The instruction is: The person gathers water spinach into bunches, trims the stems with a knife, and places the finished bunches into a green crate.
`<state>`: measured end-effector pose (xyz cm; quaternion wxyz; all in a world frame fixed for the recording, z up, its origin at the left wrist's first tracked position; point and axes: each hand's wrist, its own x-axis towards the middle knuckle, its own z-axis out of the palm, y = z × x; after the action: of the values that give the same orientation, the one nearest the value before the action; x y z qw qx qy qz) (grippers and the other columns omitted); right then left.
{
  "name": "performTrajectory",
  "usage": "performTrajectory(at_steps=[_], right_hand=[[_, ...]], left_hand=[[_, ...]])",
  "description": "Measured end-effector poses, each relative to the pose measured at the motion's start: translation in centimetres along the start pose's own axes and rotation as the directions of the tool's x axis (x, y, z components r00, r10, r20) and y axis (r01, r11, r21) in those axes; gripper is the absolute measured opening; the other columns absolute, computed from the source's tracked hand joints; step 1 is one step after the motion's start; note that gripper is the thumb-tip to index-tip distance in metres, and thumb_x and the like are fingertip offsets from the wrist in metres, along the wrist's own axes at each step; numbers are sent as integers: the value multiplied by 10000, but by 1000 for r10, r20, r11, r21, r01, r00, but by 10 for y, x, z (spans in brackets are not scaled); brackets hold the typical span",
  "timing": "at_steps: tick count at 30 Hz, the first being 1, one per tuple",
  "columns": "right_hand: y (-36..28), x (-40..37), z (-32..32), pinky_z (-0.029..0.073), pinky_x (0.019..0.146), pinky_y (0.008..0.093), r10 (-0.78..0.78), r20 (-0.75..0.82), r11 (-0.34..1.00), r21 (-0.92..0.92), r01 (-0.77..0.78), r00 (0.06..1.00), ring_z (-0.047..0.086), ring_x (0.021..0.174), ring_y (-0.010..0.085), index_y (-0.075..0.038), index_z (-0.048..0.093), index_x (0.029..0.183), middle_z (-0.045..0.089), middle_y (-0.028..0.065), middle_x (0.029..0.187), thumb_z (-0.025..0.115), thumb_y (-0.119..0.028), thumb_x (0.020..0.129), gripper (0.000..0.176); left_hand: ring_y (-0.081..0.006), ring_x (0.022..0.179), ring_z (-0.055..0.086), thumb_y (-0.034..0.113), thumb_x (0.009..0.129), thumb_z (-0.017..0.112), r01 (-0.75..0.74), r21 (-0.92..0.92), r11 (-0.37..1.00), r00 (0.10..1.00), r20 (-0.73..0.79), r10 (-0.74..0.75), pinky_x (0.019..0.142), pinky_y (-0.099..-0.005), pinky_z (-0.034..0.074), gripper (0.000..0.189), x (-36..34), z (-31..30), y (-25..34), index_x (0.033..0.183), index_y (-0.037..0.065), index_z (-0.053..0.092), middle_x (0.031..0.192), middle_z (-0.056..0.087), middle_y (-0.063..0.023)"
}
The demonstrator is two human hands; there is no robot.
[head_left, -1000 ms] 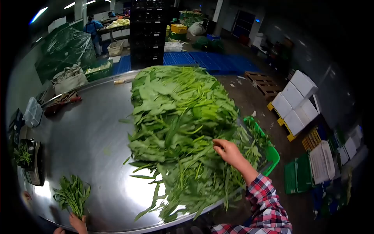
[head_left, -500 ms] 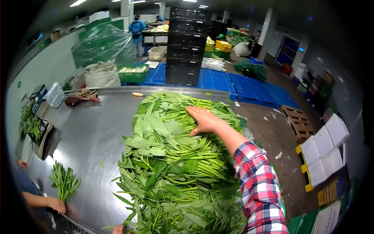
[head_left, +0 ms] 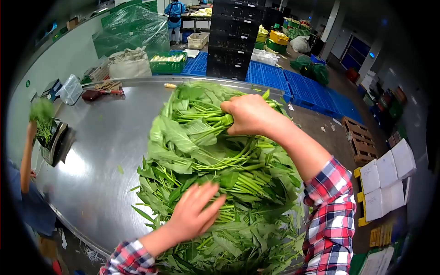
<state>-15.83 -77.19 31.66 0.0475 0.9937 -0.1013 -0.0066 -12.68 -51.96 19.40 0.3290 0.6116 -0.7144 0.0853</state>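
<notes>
A big heap of long-stemmed leafy greens [head_left: 247, 183] covers the middle and right of the metal table [head_left: 105, 137]. Near the heap's far end, my right hand [head_left: 252, 115] is closed round a bunch of the green stems, lifting it somewhat. My left hand [head_left: 195, 213] is over the nearer part of the heap, palm down with fingers spread and slightly blurred. Whether its fingertips touch the leaves is hard to tell.
At the left, a co-worker's arm [head_left: 27, 158] holds greens above a scale [head_left: 57, 142]. A red-handled tool [head_left: 103, 93] lies near the table's far edge. Beyond stand black crates [head_left: 233, 41] and blue pallets [head_left: 268, 78]; a wooden pallet [head_left: 360, 137] is at right.
My right hand has closed on stems and raised them. My left hand has come in from the bottom edge over the heap. The co-worker's greens have moved from the table's near-left edge to the scale.
</notes>
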Motion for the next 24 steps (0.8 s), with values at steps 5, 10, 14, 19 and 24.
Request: performTrajectory(at_steps=[5, 10, 14, 19, 24], right_hand=[[6, -28, 33, 456, 879, 401, 58, -14, 995, 87, -57, 998, 518, 1069, 352, 1, 573, 1026, 483, 211, 1223, 687, -275, 620, 504], [13, -46, 89, 423, 926, 397, 167, -73, 969, 194, -151, 983, 468, 1141, 359, -9, 479, 1188, 417, 222, 1298, 758, -404, 613, 752], [13, -34, 77, 470, 805, 410, 212, 138, 954, 188, -235, 968, 590, 919, 354, -25, 492, 1162, 617, 191, 975, 742, -348, 636, 666], [3, -25, -22, 484, 709, 317, 269, 177, 860, 399, -319, 947, 601, 732, 204, -5, 596, 967, 637, 124, 791, 716, -163, 629, 392], [25, -34, -88, 461, 662, 257, 294, 135, 618, 729, -296, 946, 563, 709, 127, -4, 578, 966, 617, 63, 823, 687, -131, 660, 349]], left_hand=[[-319, 1201, 389, 242, 764, 641, 98, 150, 984, 971, 203, -127, 962, -431, 347, 623, 16, 54, -49, 1312, 86, 390, 1322, 382, -149], [-295, 1207, 397, 198, 757, 607, 93, 147, 985, 983, 143, -114, 995, -422, 316, 588, 7, 61, -47, 1305, 106, 415, 1340, 383, -116], [-295, 1244, 373, 72, 725, 573, 35, 261, 965, 996, 68, -55, 1000, -448, 312, 593, -15, 72, -38, 1299, 114, 431, 1368, 375, -105], [-271, 1273, 350, 51, 731, 525, 85, 137, 987, 986, 132, -103, 1002, -441, 315, 570, -41, 75, -33, 1288, 134, 437, 1388, 359, -88], [-273, 1272, 351, 48, 743, 508, -25, 73, 997, 958, 288, 3, 996, -455, 318, 454, -62, 80, -47, 1192, 121, 509, 1361, 401, -76]])
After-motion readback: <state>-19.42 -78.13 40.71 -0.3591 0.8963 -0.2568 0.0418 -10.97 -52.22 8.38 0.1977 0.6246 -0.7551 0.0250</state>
